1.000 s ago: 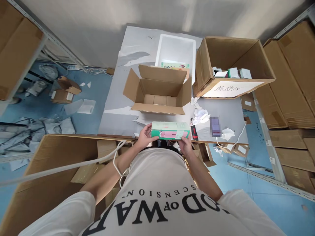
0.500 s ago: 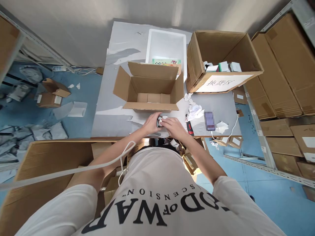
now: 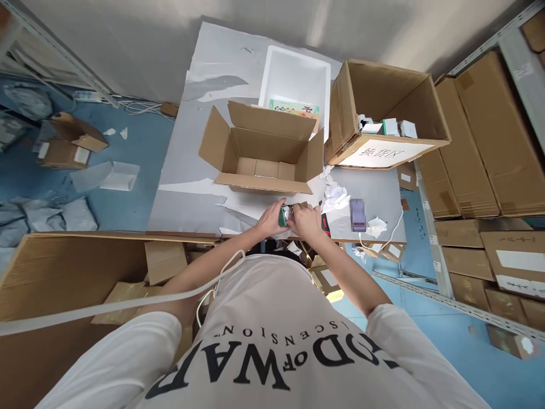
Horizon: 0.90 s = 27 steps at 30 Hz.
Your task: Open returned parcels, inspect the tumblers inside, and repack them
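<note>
An open carton, a white tub and, near the front-right corner, a phone rest on my grey desk.

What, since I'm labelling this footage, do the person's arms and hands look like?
The left hand and right hand are bare, without gloves. Short white sleeves end near the elbows, leaving both forearms uncovered. A white cable passes before the left one.
</note>
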Each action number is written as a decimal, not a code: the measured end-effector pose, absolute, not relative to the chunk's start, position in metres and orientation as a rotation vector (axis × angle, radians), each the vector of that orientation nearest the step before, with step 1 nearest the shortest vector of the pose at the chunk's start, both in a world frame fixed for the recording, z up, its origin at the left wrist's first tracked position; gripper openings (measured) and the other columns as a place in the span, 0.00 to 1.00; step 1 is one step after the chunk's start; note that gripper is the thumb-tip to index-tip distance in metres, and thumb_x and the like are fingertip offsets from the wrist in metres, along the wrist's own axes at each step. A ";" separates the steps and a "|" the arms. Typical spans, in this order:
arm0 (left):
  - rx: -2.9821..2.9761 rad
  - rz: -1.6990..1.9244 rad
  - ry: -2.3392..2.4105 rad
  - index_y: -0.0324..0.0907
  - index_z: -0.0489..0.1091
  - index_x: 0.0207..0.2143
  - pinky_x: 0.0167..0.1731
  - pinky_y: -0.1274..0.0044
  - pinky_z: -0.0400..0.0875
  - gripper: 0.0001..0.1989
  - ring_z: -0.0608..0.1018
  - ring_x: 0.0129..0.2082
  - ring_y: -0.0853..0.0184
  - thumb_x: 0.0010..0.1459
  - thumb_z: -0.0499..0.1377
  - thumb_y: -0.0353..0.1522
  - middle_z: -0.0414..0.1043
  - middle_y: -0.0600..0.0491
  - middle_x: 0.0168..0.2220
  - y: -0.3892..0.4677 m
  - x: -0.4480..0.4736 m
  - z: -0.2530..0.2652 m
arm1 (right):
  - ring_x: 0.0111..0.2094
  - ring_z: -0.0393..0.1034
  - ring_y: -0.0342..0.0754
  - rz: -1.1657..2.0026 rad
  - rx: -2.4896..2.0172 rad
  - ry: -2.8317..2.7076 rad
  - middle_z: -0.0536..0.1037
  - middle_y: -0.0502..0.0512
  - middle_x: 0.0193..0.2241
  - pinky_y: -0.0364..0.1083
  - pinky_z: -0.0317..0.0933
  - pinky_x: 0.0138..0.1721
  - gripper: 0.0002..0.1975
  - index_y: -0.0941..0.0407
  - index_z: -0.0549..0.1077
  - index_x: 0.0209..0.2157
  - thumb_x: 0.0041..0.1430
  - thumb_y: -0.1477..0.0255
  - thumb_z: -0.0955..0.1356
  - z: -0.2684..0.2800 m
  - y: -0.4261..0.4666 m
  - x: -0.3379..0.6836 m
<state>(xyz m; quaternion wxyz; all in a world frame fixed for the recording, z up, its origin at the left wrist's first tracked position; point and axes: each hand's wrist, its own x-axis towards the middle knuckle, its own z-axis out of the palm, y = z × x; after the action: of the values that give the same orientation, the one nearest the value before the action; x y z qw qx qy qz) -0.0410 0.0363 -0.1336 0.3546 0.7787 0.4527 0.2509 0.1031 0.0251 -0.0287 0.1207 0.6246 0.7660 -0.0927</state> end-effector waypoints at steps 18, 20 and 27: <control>1.817 0.675 1.313 0.35 0.59 0.53 0.51 0.62 0.70 0.36 0.74 0.51 0.49 0.42 0.67 0.38 0.70 0.38 0.48 0.032 -0.027 -0.152 | 0.38 0.70 0.58 -0.220 1.689 2.346 0.79 0.62 0.35 0.48 0.54 0.37 0.17 0.58 0.67 0.43 0.51 0.69 0.68 -0.009 0.030 0.105; 1.787 0.699 1.320 0.36 0.59 0.52 0.50 0.61 0.70 0.37 0.74 0.51 0.49 0.41 0.68 0.37 0.69 0.39 0.48 0.034 -0.024 -0.154 | 0.36 0.70 0.56 -0.213 1.684 2.393 0.79 0.62 0.34 0.47 0.53 0.39 0.15 0.59 0.68 0.41 0.50 0.71 0.67 -0.007 0.030 0.107; 1.732 0.746 1.286 0.39 0.63 0.50 0.51 0.61 0.68 0.34 0.73 0.52 0.48 0.38 0.69 0.30 0.70 0.42 0.48 0.037 -0.032 -0.168 | 0.28 0.66 0.51 -0.265 1.766 2.583 0.78 0.56 0.29 0.47 0.52 0.39 0.12 0.57 0.68 0.38 0.49 0.70 0.67 0.019 0.029 0.107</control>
<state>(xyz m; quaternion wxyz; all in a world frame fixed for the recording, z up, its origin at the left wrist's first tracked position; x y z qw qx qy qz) -0.0316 0.0370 -0.1677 0.4165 0.6897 0.5122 0.2973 0.1068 0.0294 0.0186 0.0006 0.5623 0.8226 -0.0845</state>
